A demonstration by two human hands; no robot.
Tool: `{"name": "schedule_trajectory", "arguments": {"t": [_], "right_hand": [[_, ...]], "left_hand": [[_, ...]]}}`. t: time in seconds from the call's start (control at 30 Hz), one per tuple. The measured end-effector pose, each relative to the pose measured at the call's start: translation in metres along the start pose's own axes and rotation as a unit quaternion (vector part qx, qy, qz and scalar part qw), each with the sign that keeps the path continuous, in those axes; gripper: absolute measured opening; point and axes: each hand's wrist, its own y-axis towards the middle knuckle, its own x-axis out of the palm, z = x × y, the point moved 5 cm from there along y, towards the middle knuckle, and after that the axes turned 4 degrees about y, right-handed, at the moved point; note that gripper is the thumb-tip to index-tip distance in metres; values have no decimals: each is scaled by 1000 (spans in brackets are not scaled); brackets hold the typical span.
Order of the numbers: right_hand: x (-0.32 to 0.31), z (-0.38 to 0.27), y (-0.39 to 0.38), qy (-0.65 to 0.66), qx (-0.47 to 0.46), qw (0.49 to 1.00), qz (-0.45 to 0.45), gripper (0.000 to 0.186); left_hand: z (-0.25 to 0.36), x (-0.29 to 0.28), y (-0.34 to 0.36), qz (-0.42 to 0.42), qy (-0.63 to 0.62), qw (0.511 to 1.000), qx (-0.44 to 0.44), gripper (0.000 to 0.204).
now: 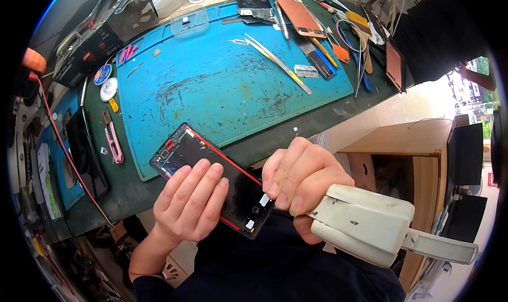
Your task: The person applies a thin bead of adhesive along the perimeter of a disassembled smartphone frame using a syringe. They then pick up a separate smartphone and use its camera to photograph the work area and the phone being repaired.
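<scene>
A phone frame (185, 156), black with red strips along its long edges, lies tilted above my lap. My left hand (193, 201) is closed around its lower left side, fingers stretched flat across the black face. My right hand (307, 172) has its fingers curled at the frame's right edge. Between its fingers and thumb comes out the narrow end of a beige plastic device (365, 225) with a ridged grey lever. That device hides my right wrist. What the right fingertips touch on the frame cannot be made out.
Beyond the phone frame spreads a scuffed blue work mat (206, 85). On it lie tweezers (280, 64), a razor blade (306, 72), a screwdriver (282, 21) and a copper-coloured panel (297, 11). Pink-handled pliers (112, 143) are at the left. A wooden cabinet (397, 135) stands right.
</scene>
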Motion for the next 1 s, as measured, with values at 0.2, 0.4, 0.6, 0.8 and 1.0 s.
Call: {"name": "schedule_trajectory", "arguments": {"t": [0.2,0.4,0.6,0.8,1.0], "right_hand": [[-3,0,-2,15,-6,1000,-8,22],[-5,-2,-5,17,-3,1000,-15,24],[-6,-2,-7,22,-2,1000,-13,25],[-7,-3,-8,22,-4,1000,-6,26],[-7,-5,-10,20,2,1000,-1,26]], "left_hand": [[1,0,0,-1,3,1000,-1,10],[2,0,1,0,7,1000,-3,10],[2,1,0,5,12,1000,-3,9],[2,2,0,7,13,1000,-1,10],[2,1,-1,7,14,1000,-3,11]]}}
